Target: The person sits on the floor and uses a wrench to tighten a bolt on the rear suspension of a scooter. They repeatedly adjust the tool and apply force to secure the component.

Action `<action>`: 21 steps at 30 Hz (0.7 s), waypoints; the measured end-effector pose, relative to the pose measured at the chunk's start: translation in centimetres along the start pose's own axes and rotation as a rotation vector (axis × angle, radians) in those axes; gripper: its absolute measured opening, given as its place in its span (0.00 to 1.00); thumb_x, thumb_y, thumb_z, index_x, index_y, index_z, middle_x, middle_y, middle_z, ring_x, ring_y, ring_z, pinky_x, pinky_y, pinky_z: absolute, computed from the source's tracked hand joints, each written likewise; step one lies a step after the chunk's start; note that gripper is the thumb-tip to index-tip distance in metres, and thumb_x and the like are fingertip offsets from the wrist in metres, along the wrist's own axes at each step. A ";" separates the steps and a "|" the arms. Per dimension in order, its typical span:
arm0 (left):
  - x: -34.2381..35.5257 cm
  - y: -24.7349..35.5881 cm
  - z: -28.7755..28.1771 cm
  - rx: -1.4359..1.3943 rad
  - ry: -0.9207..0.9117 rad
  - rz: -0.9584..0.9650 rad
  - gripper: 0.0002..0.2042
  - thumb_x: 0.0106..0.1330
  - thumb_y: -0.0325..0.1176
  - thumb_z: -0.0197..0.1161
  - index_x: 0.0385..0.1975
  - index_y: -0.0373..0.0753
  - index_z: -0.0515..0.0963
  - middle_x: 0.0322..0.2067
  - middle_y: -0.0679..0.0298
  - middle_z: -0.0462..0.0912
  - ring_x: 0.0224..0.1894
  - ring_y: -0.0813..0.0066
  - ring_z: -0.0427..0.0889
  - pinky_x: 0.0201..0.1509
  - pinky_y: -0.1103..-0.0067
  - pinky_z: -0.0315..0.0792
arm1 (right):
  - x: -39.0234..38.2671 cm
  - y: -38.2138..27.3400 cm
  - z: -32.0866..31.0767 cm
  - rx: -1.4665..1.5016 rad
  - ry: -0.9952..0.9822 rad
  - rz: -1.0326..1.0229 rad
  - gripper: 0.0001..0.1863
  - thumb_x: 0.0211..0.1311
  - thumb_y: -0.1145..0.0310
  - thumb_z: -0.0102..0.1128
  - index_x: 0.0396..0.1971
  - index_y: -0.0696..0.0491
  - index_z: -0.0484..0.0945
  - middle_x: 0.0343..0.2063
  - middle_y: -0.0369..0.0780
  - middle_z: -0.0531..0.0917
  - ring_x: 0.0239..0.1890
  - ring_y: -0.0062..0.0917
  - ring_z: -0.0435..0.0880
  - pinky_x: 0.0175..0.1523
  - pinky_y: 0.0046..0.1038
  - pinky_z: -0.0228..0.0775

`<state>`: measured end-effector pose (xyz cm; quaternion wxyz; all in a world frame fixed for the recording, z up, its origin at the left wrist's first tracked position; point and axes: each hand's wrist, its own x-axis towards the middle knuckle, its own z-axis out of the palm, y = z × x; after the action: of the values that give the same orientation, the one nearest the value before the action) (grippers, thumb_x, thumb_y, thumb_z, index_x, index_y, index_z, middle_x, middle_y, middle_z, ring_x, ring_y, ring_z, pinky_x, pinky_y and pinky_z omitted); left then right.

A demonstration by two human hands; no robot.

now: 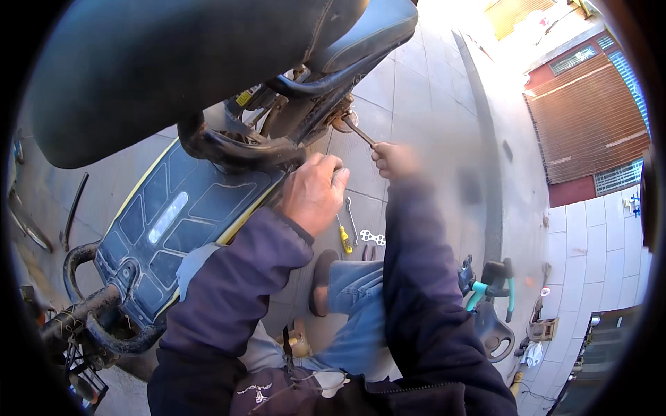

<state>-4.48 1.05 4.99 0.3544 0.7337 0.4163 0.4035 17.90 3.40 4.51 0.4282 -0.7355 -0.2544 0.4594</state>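
Observation:
My right hand (397, 161) is closed around the handle of a wrench (361, 132). The wrench's far end meets a rusty metal part (340, 114) beneath the seat of a scooter-like vehicle; the exact fit is too small to tell. My left hand (316, 191) is closed, its fingers bent against the black tube frame (243, 152) beside the blue-grey footboard (187, 222). Whatever lies inside those fingers is hidden. Above both hands spreads the vehicle's dark padded seat (173, 76).
On the paving near my foot lie a yellow-handled screwdriver (345, 239), a thin spanner (352, 222) and a flat multi-hole wrench (372, 238). A ride-on toy with turquoise parts (485, 295) stands at the right. Handlebars (83, 312) reach in at lower left.

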 end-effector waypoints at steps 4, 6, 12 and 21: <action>-0.2 -0.2 -0.1 -0.005 0.011 0.002 0.07 0.62 0.30 0.62 0.34 0.33 0.78 0.33 0.52 0.80 0.35 0.51 0.80 0.39 0.66 0.73 | -0.6 -0.9 0.3 -0.075 0.034 0.089 0.05 0.56 0.74 0.55 0.25 0.59 0.76 0.19 0.37 0.76 0.15 0.15 0.67 0.15 0.20 0.52; -0.1 -0.2 0.1 -0.007 0.000 -0.004 0.07 0.62 0.31 0.61 0.34 0.33 0.78 0.33 0.52 0.80 0.36 0.51 0.80 0.40 0.66 0.73 | -0.5 -0.9 0.1 -0.077 0.078 0.080 0.05 0.56 0.74 0.55 0.26 0.59 0.76 0.19 0.37 0.76 0.15 0.15 0.67 0.15 0.20 0.52; -0.1 0.0 0.0 -0.002 -0.017 -0.016 0.07 0.62 0.31 0.61 0.34 0.34 0.78 0.33 0.53 0.80 0.36 0.52 0.80 0.40 0.66 0.73 | -0.7 -1.2 -0.5 -0.030 0.057 0.052 0.04 0.56 0.74 0.56 0.26 0.58 0.76 0.20 0.36 0.76 0.15 0.14 0.66 0.15 0.20 0.51; -0.2 0.1 0.1 -0.014 -0.029 -0.015 0.07 0.62 0.31 0.61 0.34 0.34 0.78 0.33 0.54 0.80 0.36 0.54 0.80 0.40 0.68 0.73 | -0.1 -3.1 -1.1 -0.110 0.120 -0.091 0.07 0.57 0.72 0.54 0.24 0.61 0.77 0.20 0.40 0.80 0.13 0.14 0.68 0.14 0.19 0.52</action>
<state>-4.47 0.76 5.01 0.3687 0.7338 0.4138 0.3930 18.84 4.43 7.44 0.4220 -0.7716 -0.2864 0.3801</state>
